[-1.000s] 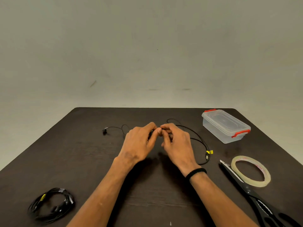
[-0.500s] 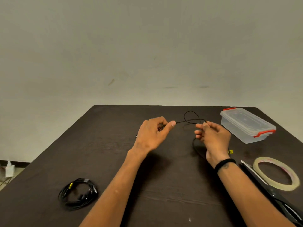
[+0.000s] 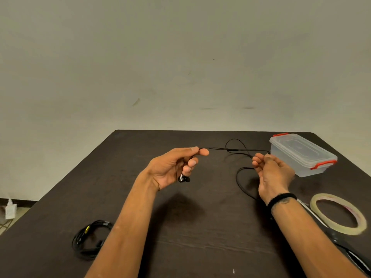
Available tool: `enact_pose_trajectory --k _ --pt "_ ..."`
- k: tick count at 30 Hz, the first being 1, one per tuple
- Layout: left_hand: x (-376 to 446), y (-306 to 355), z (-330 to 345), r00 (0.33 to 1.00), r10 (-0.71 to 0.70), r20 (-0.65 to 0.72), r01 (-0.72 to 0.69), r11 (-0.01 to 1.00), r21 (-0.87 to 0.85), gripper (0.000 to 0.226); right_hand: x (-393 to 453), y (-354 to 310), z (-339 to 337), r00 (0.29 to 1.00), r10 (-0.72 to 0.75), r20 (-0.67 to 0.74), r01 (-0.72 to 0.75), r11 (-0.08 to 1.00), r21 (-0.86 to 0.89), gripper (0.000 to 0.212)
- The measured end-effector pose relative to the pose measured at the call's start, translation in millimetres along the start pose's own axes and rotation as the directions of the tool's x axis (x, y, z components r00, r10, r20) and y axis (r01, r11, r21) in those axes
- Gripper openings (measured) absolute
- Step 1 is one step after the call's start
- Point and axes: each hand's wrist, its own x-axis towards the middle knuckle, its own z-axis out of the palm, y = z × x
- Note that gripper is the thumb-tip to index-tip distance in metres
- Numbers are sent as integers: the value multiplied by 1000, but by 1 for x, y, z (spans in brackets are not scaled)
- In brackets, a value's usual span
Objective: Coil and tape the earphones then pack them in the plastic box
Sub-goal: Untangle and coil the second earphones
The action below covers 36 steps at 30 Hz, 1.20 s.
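Earphones point(image 3: 232, 149) with a thin black cable are stretched between the two hands above the dark table point(image 3: 200, 227). The left hand point(image 3: 172, 167) pinches the cable between the thumb and the first finger, and the other fingers are curled; the black earbuds point(image 3: 184, 179) hang just below this hand, near the palm. From the pinch the cable runs almost straight to the right, passes a small thicker part, and reaches the right hand point(image 3: 271, 175). The right hand holds the cable at its fingertips, with the fingers curled loosely; the exact grip is partly hidden, but it seems that the thumb presses the cable against the fingers. One loop of the cable rises behind the straight part, and another loop hangs down to the table under the right hand and goes out of sight behind the wrist. A black band point(image 3: 281, 199) is around the right wrist.

The plastic box point(image 3: 301, 155) with a clear lid and red clips stands closed at the far right of the table, just beside the right hand. A roll of clear tape point(image 3: 339, 213) lies flat at the right edge, and black scissors point(image 3: 357, 255) lie near it, partly covered by the right forearm. A second bundle of black cable point(image 3: 90, 239) lies coiled at the near left of the table.
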Motion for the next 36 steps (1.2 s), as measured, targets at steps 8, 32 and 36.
enact_pose_trajectory --k 8,32,36 --pt "24 -14 14 915 102 -390 -148 985 -90 22 -27 15 6 837 -416 356 544 696 -469 22" --pt "-58 1 23 730 -228 -645 -182 844 -504 22 -72 0 -1 814 1 580 498 511 -700 21" --pt "-59 -8 55 741 -215 -636 -85 909 -407 23 -120 7 5 669 337 663 240 745 -622 75"
